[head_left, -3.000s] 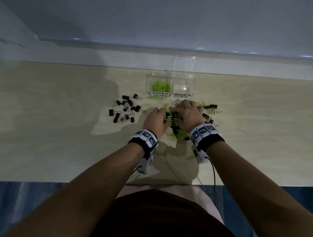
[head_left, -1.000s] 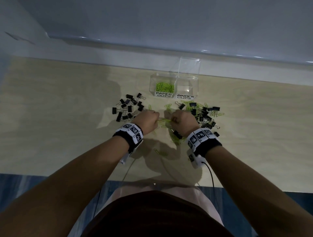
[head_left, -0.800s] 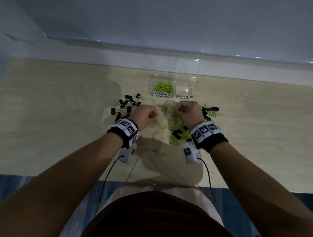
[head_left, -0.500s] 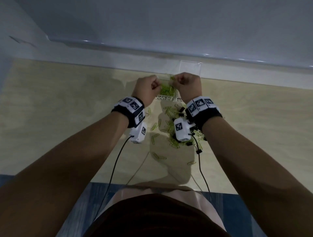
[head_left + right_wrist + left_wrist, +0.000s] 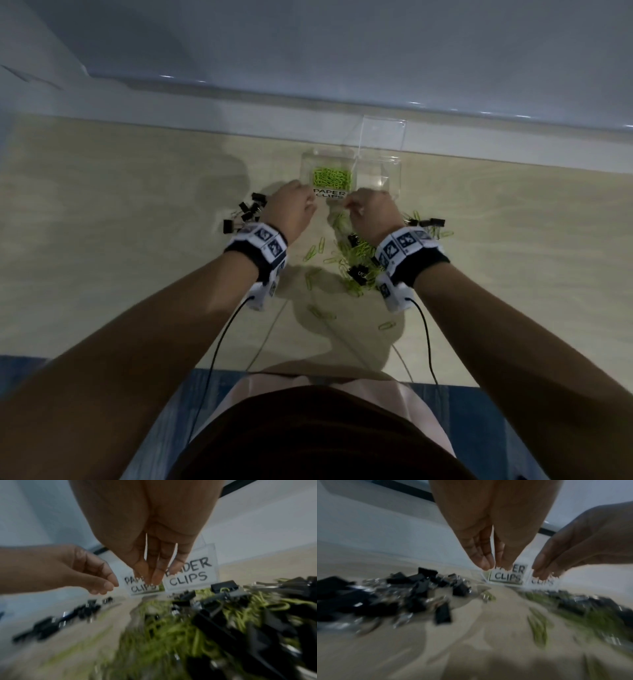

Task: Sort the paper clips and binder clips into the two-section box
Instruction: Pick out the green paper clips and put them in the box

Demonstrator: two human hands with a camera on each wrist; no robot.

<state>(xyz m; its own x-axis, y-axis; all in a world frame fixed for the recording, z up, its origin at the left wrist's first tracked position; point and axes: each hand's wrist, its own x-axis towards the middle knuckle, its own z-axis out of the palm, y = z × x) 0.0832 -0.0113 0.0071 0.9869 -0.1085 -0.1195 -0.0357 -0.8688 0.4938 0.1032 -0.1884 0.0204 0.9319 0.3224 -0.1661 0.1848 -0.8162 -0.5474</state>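
The clear two-section box [image 5: 302, 171] stands at the back of the table with its lid up. Green paper clips [image 5: 331, 177] lie in its left section, labelled PAPER CLIPS [image 5: 507, 574]. The right section [image 5: 378, 173], labelled BINDER CLIPS [image 5: 188, 574], looks empty. My left hand [image 5: 308, 205] and right hand [image 5: 349, 205] hover just in front of the box. The wrist views show the left fingers [image 5: 485, 563] and right fingers [image 5: 157, 574] hanging relaxed with nothing in them. A mixed heap of green paper clips and black binder clips [image 5: 356, 260] lies under my right wrist.
A group of black binder clips [image 5: 246, 212] sits left of my left hand. More binder clips [image 5: 433, 222] and paper clips lie to the right. Loose paper clips [image 5: 320, 312] are scattered nearer the table's front edge. A wall runs behind the box.
Half a second ago both hands were raised over the box pinching green paper clips. Now they have dropped back to its near side and hold nothing.
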